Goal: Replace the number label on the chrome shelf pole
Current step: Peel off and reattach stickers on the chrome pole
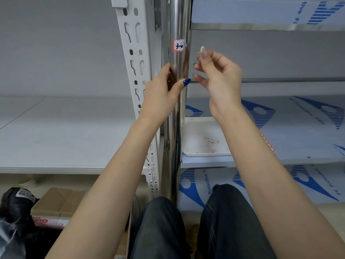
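Your shelf on the right wears blue-printed film, and a white tray sits at its front left corner, just beside the pole. The pole stands upright between that shelf and a white slotted post. Your left hand wraps the pole below the label, thumb across the front, fingers closed round the chrome. Your right hand hangs just right of the pole, apart from it, fingers curled narrow; whether they pinch anything you cannot tell. The label, red-edged and marked 30, sticks high on the pole, above both hands.
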`<action>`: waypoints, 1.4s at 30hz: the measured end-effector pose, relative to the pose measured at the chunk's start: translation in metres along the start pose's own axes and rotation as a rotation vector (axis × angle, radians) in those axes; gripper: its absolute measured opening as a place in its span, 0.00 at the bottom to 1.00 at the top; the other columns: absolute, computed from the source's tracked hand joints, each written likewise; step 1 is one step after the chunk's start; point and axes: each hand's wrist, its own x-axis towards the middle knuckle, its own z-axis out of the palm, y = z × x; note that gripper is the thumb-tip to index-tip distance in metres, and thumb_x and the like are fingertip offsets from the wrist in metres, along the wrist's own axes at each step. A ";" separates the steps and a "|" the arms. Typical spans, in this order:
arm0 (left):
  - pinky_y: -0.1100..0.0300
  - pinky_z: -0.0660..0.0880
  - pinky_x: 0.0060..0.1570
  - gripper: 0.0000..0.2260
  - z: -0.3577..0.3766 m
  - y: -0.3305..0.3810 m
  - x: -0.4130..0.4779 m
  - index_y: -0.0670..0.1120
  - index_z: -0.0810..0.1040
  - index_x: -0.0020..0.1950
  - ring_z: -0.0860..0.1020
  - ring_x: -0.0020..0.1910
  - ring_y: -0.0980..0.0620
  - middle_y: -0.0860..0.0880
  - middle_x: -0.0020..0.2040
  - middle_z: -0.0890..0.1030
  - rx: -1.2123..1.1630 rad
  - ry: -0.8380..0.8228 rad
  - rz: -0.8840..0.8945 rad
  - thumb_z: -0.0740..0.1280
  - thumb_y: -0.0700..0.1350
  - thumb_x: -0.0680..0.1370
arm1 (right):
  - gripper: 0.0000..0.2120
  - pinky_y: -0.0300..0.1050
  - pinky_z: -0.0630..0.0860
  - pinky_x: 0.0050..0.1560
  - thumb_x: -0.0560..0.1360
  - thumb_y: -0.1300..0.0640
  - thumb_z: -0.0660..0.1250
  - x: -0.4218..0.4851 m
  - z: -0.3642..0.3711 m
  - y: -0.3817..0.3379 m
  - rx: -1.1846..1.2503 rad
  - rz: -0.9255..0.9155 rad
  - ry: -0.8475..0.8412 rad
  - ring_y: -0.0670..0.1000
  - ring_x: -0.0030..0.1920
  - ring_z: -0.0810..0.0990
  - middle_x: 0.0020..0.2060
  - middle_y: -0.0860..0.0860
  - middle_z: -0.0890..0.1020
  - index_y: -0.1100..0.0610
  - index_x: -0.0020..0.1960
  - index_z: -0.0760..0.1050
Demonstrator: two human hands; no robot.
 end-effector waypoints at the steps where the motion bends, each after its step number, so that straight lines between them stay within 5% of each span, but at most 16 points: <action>1: 0.51 0.76 0.50 0.12 0.000 0.001 0.000 0.40 0.74 0.55 0.79 0.47 0.44 0.42 0.47 0.82 -0.007 0.005 -0.011 0.66 0.47 0.77 | 0.04 0.43 0.81 0.47 0.76 0.57 0.67 -0.003 -0.003 0.001 0.032 0.054 -0.007 0.44 0.42 0.79 0.38 0.48 0.80 0.57 0.47 0.78; 5: 0.54 0.73 0.61 0.22 0.004 0.010 -0.011 0.40 0.67 0.67 0.76 0.59 0.50 0.46 0.62 0.77 -0.048 0.127 -0.104 0.68 0.45 0.76 | 0.06 0.42 0.81 0.49 0.76 0.55 0.67 -0.013 -0.013 0.003 0.068 0.140 -0.018 0.43 0.40 0.79 0.37 0.46 0.80 0.58 0.49 0.79; 9: 0.68 0.74 0.49 0.15 0.002 0.019 -0.037 0.42 0.71 0.61 0.76 0.52 0.56 0.49 0.55 0.77 -0.224 0.397 -0.051 0.67 0.42 0.76 | 0.05 0.42 0.80 0.48 0.76 0.55 0.67 -0.024 -0.023 0.005 0.056 0.161 -0.031 0.44 0.42 0.79 0.37 0.46 0.80 0.56 0.47 0.79; 12: 0.72 0.72 0.44 0.08 0.006 0.031 -0.052 0.43 0.77 0.56 0.77 0.45 0.61 0.53 0.47 0.80 -0.356 0.311 -0.038 0.67 0.43 0.77 | 0.04 0.41 0.79 0.46 0.76 0.56 0.67 -0.035 -0.028 0.009 0.087 0.197 -0.053 0.44 0.43 0.79 0.38 0.46 0.81 0.56 0.46 0.79; 18: 0.62 0.77 0.50 0.08 0.026 0.032 -0.070 0.44 0.81 0.54 0.81 0.49 0.53 0.45 0.50 0.82 -0.481 0.185 -0.113 0.66 0.43 0.77 | 0.10 0.48 0.80 0.53 0.78 0.59 0.64 -0.064 -0.029 0.025 0.150 0.294 -0.097 0.54 0.51 0.82 0.51 0.61 0.82 0.62 0.57 0.77; 27: 0.64 0.76 0.46 0.09 0.040 0.023 -0.090 0.38 0.82 0.53 0.78 0.43 0.55 0.40 0.46 0.82 -0.658 0.147 -0.250 0.66 0.41 0.77 | 0.05 0.50 0.79 0.57 0.76 0.58 0.66 -0.086 -0.040 0.044 0.393 0.409 -0.073 0.53 0.51 0.81 0.46 0.55 0.82 0.58 0.49 0.79; 33: 0.68 0.75 0.47 0.07 0.046 0.020 -0.097 0.40 0.82 0.52 0.80 0.45 0.58 0.45 0.46 0.83 -0.719 0.118 -0.267 0.67 0.38 0.76 | 0.17 0.49 0.76 0.62 0.67 0.52 0.69 -0.091 -0.048 0.051 0.491 0.501 -0.097 0.51 0.54 0.81 0.50 0.53 0.83 0.56 0.54 0.78; 42: 0.68 0.75 0.44 0.05 0.058 0.015 -0.099 0.43 0.82 0.49 0.79 0.43 0.58 0.48 0.43 0.82 -0.793 0.069 -0.371 0.67 0.41 0.77 | 0.16 0.48 0.75 0.63 0.67 0.51 0.69 -0.095 -0.057 0.058 0.551 0.576 -0.103 0.50 0.55 0.81 0.51 0.53 0.83 0.55 0.54 0.79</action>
